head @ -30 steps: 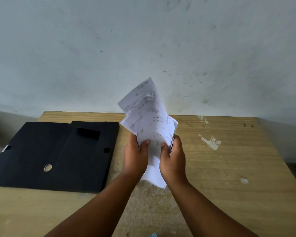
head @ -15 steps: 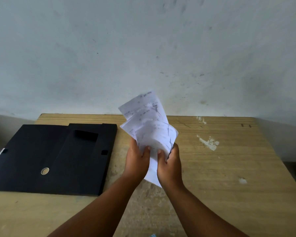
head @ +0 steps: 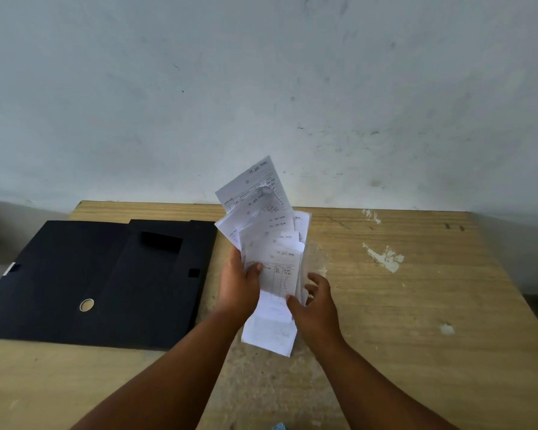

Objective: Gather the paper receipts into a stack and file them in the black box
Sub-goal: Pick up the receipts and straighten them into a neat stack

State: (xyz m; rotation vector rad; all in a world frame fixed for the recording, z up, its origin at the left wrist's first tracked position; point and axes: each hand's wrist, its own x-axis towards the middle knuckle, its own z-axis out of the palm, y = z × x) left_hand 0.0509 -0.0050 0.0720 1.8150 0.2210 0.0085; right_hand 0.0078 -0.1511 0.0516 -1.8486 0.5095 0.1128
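Head view: paper receipts (head: pixel 266 243) fanned out and held up over the wooden table (head: pixel 401 305) — messy, not lined up. Left hand (head: pixel 239 288) closed on the left edge, thumb on top. Right hand (head: pixel 312 305) half open, fingertips touching the right edge. Black box (head: pixel 97 283) lying flat at 9 o'clock from the hands — just beside the left wrist.
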